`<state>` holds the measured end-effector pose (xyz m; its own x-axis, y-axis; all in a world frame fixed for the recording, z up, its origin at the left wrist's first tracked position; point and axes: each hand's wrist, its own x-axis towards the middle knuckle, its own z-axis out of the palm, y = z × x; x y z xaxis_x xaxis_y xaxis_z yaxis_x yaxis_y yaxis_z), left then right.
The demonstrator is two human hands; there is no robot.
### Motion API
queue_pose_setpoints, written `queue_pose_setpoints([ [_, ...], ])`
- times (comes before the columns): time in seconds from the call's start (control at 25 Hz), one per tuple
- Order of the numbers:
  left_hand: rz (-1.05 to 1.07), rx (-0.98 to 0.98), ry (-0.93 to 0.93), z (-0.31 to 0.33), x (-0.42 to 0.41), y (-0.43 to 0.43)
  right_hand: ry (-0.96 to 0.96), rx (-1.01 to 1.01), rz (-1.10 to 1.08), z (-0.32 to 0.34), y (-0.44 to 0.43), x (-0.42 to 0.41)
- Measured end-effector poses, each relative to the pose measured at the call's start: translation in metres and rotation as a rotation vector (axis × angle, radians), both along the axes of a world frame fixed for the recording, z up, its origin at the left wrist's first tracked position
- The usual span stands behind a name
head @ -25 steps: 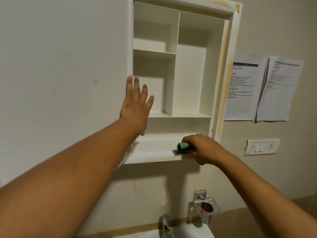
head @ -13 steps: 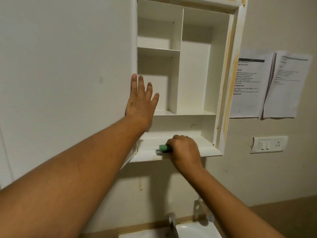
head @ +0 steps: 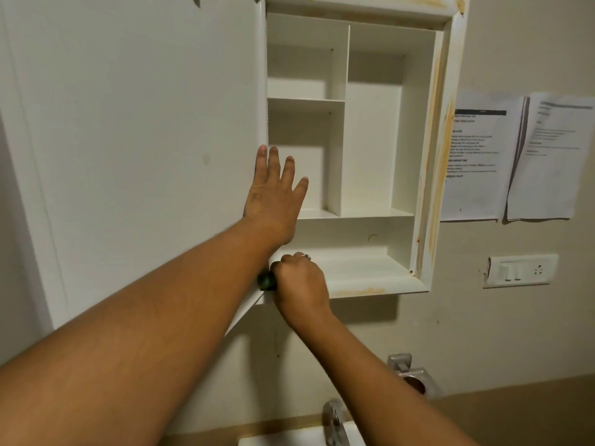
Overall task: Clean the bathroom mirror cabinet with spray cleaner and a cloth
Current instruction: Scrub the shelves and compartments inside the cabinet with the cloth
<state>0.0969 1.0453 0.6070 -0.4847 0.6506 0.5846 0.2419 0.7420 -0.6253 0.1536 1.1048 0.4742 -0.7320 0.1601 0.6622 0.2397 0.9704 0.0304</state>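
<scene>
The white mirror cabinet (head: 428,156) hangs on the wall with its door (head: 145,140) swung wide to the left, bare shelves inside. My left hand (head: 273,197) lies flat, fingers spread, against the door's hinge edge. My right hand (head: 301,284) is closed around a green cloth (head: 266,281) at the left end of the bottom shelf (head: 360,268); only a dark corner of the cloth shows beside my fist. No spray cleaner is in view.
Orange-brown stains run down the cabinet's right frame and front lip. Two printed papers (head: 515,156) are stuck on the wall to the right, above a switch plate (head: 520,271). Below are a metal holder (head: 412,375), a tap (head: 335,423) and a basin's edge.
My right hand has slid the cloth leftward along the bottom shelf, from the right end to the left end. The left hand stays on the door.
</scene>
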Motion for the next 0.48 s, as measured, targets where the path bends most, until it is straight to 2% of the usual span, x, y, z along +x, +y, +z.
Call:
queue_pose_setpoints([
  [0.12, -0.027, 0.013, -0.023, 0.004, 0.001, -0.006, 0.003, 0.051, 0.057, 0.0, 0.013, 0.003],
  [0.28, -0.057, 0.018, -0.037, 0.004, 0.001, -0.01, -0.041, 0.061, -0.081, 0.008, 0.047, 0.018],
  [0.48, -0.074, 0.042, -0.046, 0.003, -0.003, -0.009, -0.068, -0.055, 0.075, 0.006, -0.002, -0.004],
])
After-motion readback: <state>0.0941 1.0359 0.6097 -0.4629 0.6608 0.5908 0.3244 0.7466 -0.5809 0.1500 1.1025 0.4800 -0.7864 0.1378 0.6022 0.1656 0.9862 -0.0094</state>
